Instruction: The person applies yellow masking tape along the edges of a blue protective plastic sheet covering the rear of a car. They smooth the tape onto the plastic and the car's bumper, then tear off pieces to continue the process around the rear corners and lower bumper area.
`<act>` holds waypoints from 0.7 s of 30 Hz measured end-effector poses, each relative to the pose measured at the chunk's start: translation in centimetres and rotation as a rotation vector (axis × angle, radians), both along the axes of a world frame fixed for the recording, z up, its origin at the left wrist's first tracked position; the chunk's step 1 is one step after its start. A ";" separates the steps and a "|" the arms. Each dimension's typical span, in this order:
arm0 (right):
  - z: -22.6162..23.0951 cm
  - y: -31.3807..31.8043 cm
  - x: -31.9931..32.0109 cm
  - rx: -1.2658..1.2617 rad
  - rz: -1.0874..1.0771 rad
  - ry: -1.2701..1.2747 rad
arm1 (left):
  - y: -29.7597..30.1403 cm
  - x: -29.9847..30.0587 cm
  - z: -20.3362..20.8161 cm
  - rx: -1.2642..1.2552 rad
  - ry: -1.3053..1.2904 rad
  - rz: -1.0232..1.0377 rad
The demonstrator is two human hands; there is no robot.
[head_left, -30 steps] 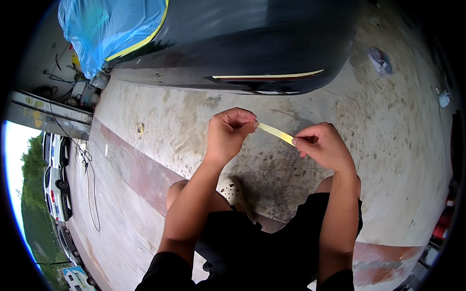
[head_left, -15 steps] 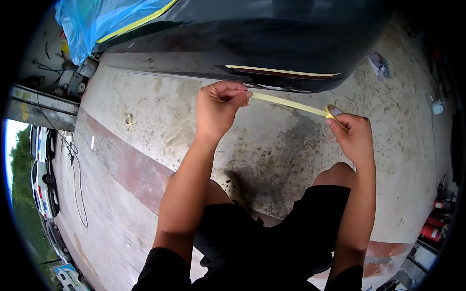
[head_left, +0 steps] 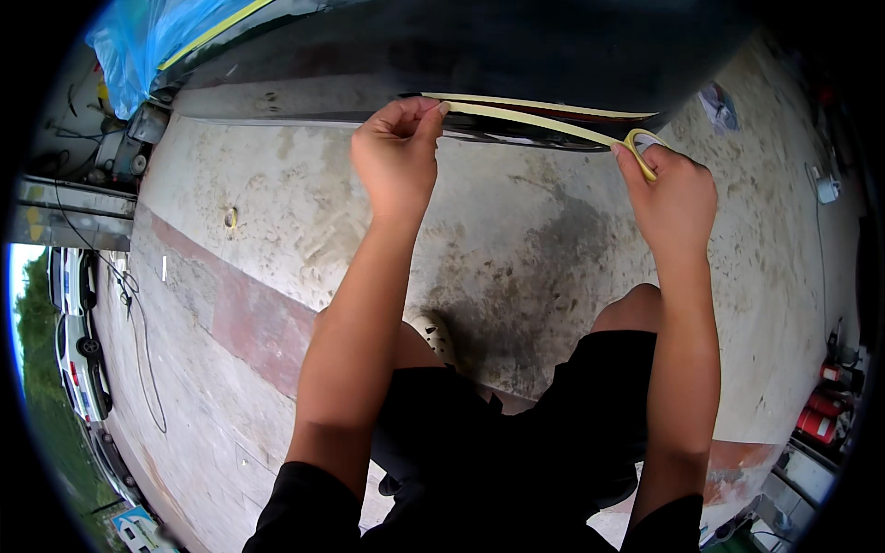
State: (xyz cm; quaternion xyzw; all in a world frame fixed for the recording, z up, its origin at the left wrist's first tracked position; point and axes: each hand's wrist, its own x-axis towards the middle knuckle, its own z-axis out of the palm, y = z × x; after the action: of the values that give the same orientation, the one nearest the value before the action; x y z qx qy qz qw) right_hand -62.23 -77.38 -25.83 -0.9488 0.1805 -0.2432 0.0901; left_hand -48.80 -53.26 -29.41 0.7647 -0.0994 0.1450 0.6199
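Head view. The left hand (head_left: pixel 398 152) pinched the free end of a yellow masking tape strip (head_left: pixel 530 122) against the lower edge of the dark car body (head_left: pixel 479 55); the right hand (head_left: pixel 671 189) gripped the tape roll (head_left: pixel 641 147), the strip stretched taut between the two hands. Likely faults: uneven tension from the right hand could skew or wrinkle the strip, and a loosened left pinch could let its end lift off the panel above the concrete floor (head_left: pixel 516 240).

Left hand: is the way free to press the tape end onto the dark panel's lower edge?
Probably yes. The left hand pinches the yellow tape right at the dark panel edge, nothing between; the right hand holds the roll apart.
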 end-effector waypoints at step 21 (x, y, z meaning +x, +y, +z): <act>-0.8 0.7 1.3 -0.119 -0.143 -0.006 | -0.4 1.0 -2.0 0.001 -0.097 0.026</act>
State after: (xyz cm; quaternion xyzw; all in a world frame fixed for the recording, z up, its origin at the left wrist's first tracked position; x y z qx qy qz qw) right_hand -60.97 -76.67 -26.59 -0.9364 0.2330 -0.2620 0.0165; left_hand -47.81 -53.71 -31.45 0.7585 -0.1195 0.1900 0.6118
